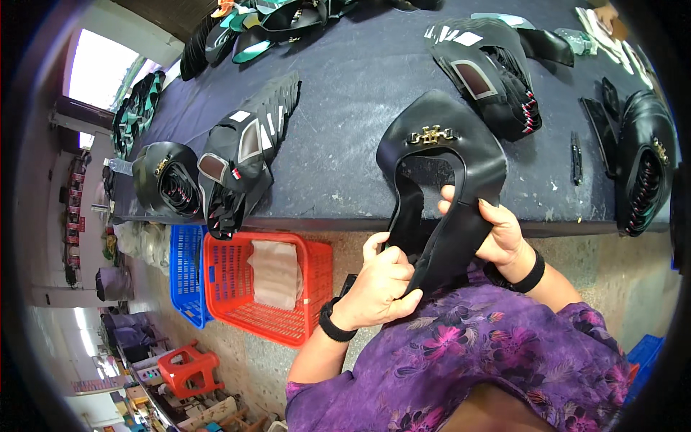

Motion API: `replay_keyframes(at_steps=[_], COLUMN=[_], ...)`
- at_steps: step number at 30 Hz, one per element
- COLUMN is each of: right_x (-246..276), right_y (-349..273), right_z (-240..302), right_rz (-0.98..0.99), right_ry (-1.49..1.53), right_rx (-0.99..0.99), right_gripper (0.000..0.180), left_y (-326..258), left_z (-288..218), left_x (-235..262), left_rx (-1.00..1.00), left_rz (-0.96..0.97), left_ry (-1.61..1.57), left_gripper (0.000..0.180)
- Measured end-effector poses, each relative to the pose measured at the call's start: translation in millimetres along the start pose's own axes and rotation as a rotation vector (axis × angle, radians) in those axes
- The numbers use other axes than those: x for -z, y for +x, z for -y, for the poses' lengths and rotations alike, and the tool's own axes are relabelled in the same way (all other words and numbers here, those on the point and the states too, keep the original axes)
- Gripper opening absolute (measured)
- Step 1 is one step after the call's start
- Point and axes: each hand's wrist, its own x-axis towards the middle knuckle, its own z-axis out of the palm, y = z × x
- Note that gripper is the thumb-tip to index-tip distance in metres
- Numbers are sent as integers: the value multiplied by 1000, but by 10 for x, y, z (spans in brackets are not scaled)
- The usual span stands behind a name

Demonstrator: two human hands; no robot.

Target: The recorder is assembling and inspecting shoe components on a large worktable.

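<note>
A person's left hand [378, 284] and right hand [497, 230] grip the two rear straps of a black leather shoe upper [439, 169], fingers closed around the strips; its toe, bearing a gold metal ornament [430, 135], lies on the dark counter [345, 108] edge. With the straps hanging past the edge, a slackened hold could let the upper slide off towards the red basket [266, 284] below. Stacks of uppers [237, 162] lie near; a careless sweep might knock them askew.
</note>
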Motion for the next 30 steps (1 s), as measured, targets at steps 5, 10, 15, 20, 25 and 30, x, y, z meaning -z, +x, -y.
replay_keyframes(at_steps=[5,10,15,20,25,30], right_x=[-19,-56,-130,-165,-129,-912], right_y=[39,55,155,381,230,7], right_z=[173,145,162,378,545,617], right_rz=[42,-296,-564,-721,-540,539], right_ry=[95,-207,-538,-728,-1904,-2233], right_rx=[-13,111,397,317,562,94], right_gripper=[44,25,21,31,61,40], left_y=[-41,-16,86,257,559,721], left_z=[21,-1,-182,-288,-68,62], left_x=[25,26,155,253,103,113], left_rx=[7,-24,-18,-142,-257,-214], left_rz=[8,16,51,6,90,10], left_ry=[-11,34,166,273,119,295], left_gripper=[17,20,12,21,24,34])
